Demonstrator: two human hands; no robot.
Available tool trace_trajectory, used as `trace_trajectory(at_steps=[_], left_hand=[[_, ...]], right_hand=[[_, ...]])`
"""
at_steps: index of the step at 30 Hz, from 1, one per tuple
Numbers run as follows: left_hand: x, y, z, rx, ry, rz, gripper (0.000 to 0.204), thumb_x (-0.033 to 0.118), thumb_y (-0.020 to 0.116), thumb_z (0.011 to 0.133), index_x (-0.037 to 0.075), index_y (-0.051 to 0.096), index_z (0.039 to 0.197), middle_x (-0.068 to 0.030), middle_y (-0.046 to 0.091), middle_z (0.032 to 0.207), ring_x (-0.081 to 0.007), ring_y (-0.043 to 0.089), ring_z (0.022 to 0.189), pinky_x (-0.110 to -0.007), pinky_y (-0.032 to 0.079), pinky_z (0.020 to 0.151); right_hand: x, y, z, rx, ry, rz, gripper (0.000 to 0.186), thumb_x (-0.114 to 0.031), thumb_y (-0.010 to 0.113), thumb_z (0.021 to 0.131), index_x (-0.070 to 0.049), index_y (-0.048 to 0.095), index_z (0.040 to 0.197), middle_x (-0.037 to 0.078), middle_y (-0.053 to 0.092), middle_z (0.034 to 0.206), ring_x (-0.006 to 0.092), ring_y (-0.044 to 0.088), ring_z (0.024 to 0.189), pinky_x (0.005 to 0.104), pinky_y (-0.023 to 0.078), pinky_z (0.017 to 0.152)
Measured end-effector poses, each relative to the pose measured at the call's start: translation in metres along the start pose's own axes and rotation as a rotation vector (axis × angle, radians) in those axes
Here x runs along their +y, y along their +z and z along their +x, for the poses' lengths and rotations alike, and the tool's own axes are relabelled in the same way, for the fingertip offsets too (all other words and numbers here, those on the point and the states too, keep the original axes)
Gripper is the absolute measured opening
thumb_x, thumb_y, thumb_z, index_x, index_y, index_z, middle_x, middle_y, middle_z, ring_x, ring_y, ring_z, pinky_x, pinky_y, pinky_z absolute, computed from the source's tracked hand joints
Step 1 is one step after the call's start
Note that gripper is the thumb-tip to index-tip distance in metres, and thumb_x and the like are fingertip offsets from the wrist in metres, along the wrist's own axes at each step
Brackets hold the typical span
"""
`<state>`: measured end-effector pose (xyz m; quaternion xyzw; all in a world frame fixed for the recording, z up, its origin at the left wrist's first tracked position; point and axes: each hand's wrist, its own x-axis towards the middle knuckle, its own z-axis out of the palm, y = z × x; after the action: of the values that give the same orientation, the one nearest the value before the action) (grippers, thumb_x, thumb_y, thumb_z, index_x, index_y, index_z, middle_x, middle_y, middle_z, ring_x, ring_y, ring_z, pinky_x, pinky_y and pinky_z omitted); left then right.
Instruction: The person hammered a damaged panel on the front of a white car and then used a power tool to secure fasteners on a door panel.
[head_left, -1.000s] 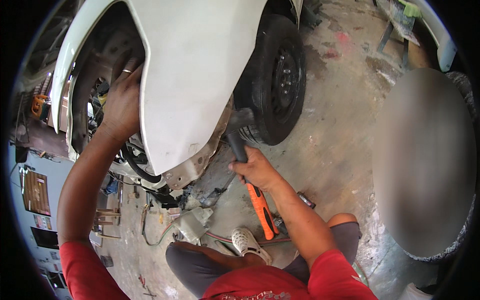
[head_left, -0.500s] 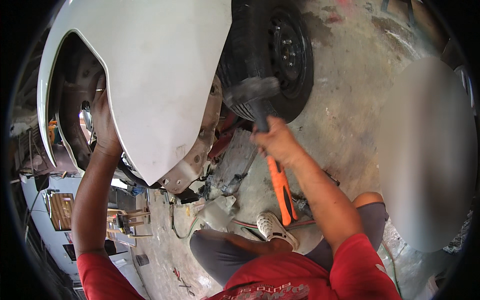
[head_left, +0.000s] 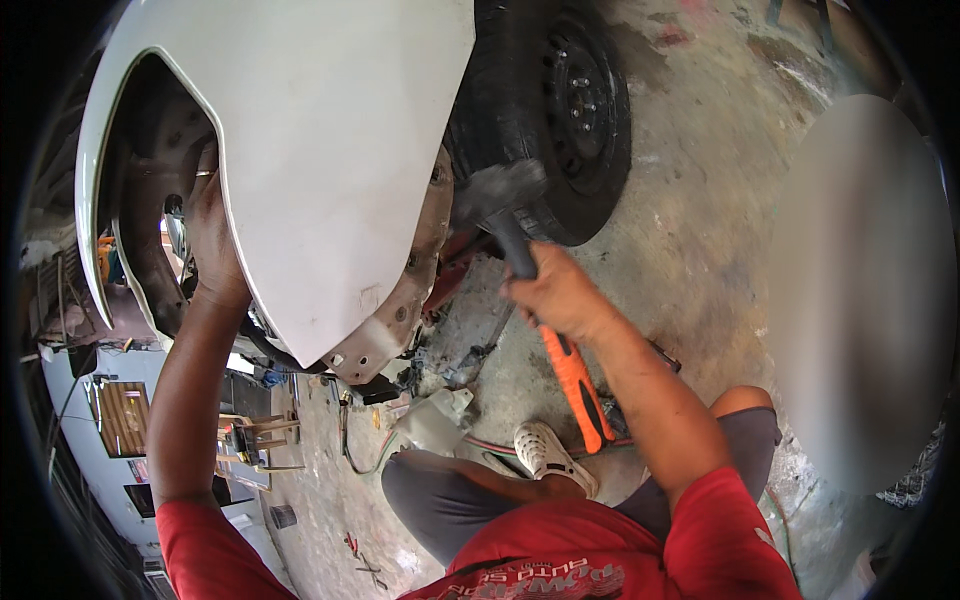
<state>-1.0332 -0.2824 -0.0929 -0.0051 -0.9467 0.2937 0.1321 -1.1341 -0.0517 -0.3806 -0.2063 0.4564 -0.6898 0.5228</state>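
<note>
My right hand [head_left: 562, 290] is wrapped round a hammer [head_left: 575, 388], gripping the dark upper part of its orange and black handle. The dark hammer head, blurred by motion, is in front of the tyre and close to the right edge of a white car body panel [head_left: 330, 160], likely a fender. Whether it touches anything there I cannot tell. My left hand [head_left: 215, 245] reaches into the curved opening at the panel's left side, against its inner edge. The fingers are hidden behind the panel.
A black wheel [head_left: 570, 120] stands right of the panel. Bare metal flange [head_left: 375, 340] shows below the panel. A translucent plastic piece [head_left: 437, 420] and hoses [head_left: 490, 447] lie on the concrete floor by my shoe. A wooden stool [head_left: 255, 440] is at left; a blurred patch covers the far right.
The hammer has tilted slightly: its handle end has swung right and its head a little left. My left hand stays in the opening. The view has shifted slightly.
</note>
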Motion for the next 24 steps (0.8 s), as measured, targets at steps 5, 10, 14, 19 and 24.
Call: trace_trajectory(at_steps=[5, 10, 14, 19, 24], left_hand=[[0.0, 0.0, -0.002, -0.024, 0.006, 0.039, 0.044, 0.024, 0.069, 0.081, -0.004, 0.064, 0.114, -0.0209, 0.069, 0.102, -0.0354, 0.068, 0.091, -0.044, 0.053, 0.081], [0.004, 0.002, -0.001, 0.05, 0.102, 0.022, 0.041, 0.021, 0.067, 0.082, -0.005, 0.065, 0.113, -0.0209, 0.069, 0.101, -0.0365, 0.067, 0.089, -0.046, 0.052, 0.083], [0.019, 0.005, -0.007, 0.002, -0.197, -0.082, 0.043, 0.02, 0.063, 0.084, 0.004, 0.067, 0.124, -0.0208, 0.062, 0.13, -0.0437, 0.05, 0.131, -0.05, 0.04, 0.111], [0.029, -0.019, 0.001, 0.302, -0.135, -0.036, 0.051, 0.015, 0.061, 0.081, 0.011, 0.061, 0.132, -0.0154, 0.042, 0.151, -0.0343, 0.028, 0.149, -0.063, 0.022, 0.118], [0.029, -0.004, -0.016, 0.482, -0.318, -0.184, 0.074, 0.017, 0.064, 0.083, 0.017, 0.04, 0.153, -0.018, 0.036, 0.156, -0.0371, 0.034, 0.145, -0.061, 0.033, 0.111]], right_hand=[[0.02, 0.034, -0.009, -0.229, 0.08, -0.085, 0.014, -0.006, 0.069, 0.088, -0.002, 0.057, 0.095, 0.002, 0.056, 0.071, 0.0113, 0.057, 0.055, 0.0286, 0.048, 0.047], [0.03, -0.002, -0.002, 0.014, 0.002, -0.074, 0.011, -0.004, 0.066, 0.088, -0.003, 0.056, 0.091, 0.003, 0.056, 0.067, 0.0122, 0.055, 0.053, 0.0297, 0.047, 0.047], [0.009, 0.008, -0.018, 0.026, 0.017, -0.366, 0.012, -0.007, 0.067, 0.089, -0.003, 0.056, 0.088, 0.002, 0.054, 0.062, 0.0122, 0.053, 0.051, 0.0312, 0.044, 0.047], [-0.006, 0.011, -0.103, -0.045, 0.134, -0.765, 0.017, -0.015, 0.07, 0.091, -0.003, 0.059, 0.097, 0.004, 0.056, 0.068, 0.0135, 0.055, 0.059, 0.0326, 0.047, 0.057], [-0.058, 0.038, -0.201, 0.02, 0.441, -0.806, 0.017, -0.013, 0.07, 0.092, -0.002, 0.058, 0.098, 0.003, 0.058, 0.069, 0.012, 0.058, 0.06, 0.0293, 0.047, 0.055]])
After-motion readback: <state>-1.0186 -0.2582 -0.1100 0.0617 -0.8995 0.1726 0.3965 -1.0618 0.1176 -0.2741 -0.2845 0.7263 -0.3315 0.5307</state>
